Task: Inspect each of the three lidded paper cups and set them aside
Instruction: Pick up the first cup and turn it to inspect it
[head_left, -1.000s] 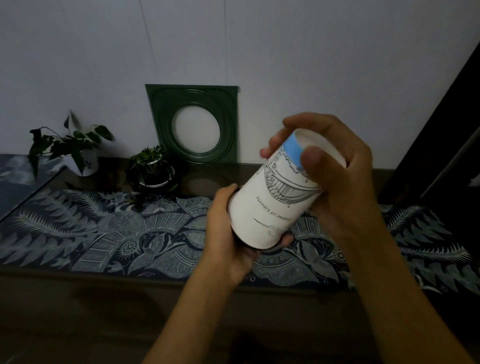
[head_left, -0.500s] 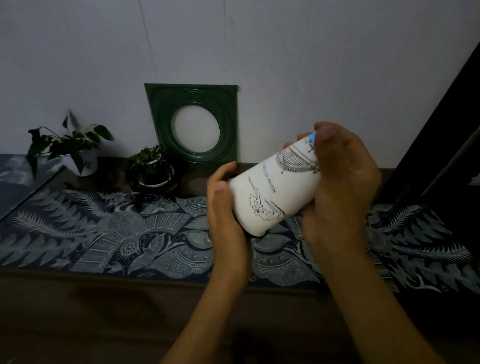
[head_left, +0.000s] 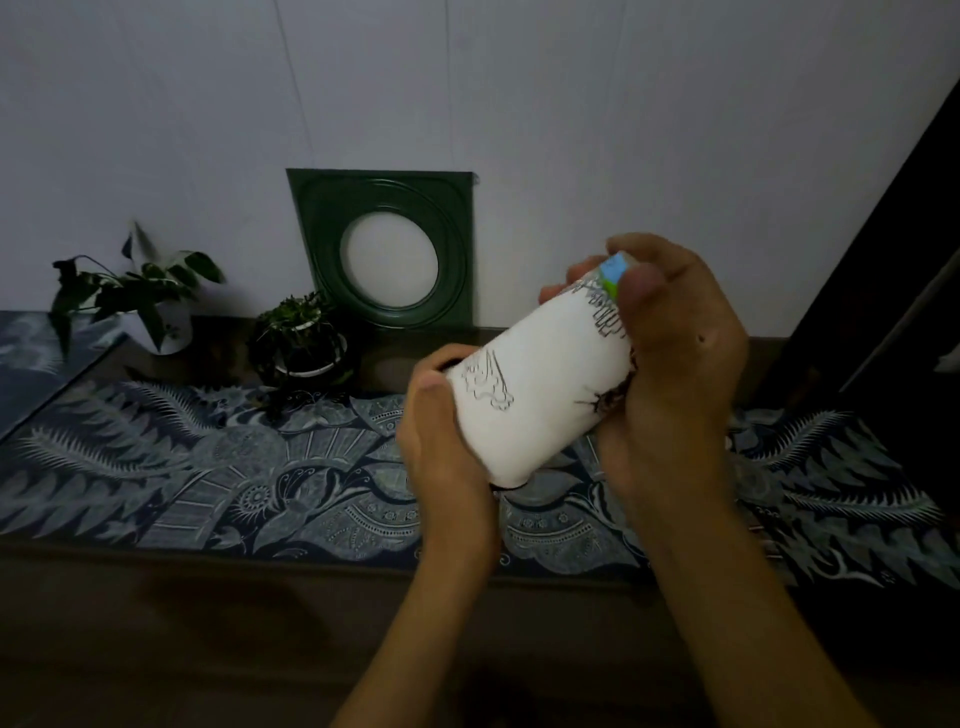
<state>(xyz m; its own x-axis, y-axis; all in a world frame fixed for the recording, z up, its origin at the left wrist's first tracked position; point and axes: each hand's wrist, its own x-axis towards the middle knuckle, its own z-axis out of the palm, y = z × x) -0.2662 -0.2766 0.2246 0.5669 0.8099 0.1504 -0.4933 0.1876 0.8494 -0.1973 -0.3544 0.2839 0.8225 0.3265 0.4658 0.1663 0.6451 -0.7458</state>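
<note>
Two hands hold one white paper cup (head_left: 540, 384) in the air at centre-right of the frame, above the tabletop (head_left: 156, 613). Cup is tilted, lying nearly on its side, one end lower left, the other upper right; line drawings on its side, a small blue and green patch at the upper right end. Whether a lid is on it cannot be told, both ends are covered by the hands. Left hand (head_left: 447, 441) cups the lower left end, thumb on the near side of the wall, other fingers curled behind and under. Right hand (head_left: 675, 374) wraps the upper right end, thumb (head_left: 641, 291) pressed on the cup near the blue patch, fingers curled over the far end, so both hands grip the cup. Only this one cup is in view. Below the hands a dark blue patterned cloth (head_left: 234, 467) with fern and floral motifs runs across the tabletop. Upper left of centre, a green square frame (head_left: 317, 249) with a round white centre leans against the pale wall (head_left: 571, 104). Left of it two potted plants: a small leafy one in a dark round pot (head_left: 301, 343), just beside the frame, and a larger-leaved one in a white pot (head_left: 140, 296) further left. Lighting is dim.
</note>
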